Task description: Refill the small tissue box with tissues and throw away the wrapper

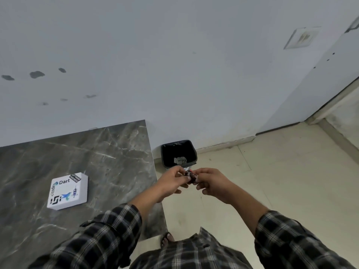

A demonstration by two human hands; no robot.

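Both hands, left hand (174, 180) and right hand (208, 182), pinch a small crumpled dark wrapper (190, 176) between closed fingertips (likely compacting it) over the floor, near the black bin (178, 153). The stickered tissue box (68, 191) sits shut on the marble table (97, 152).

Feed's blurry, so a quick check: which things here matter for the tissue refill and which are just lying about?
Job:
white box on the table
small dark bundle, likely the wrapper, held by left hand and right hand
bin beyond the hands

Lying about:
wall plate
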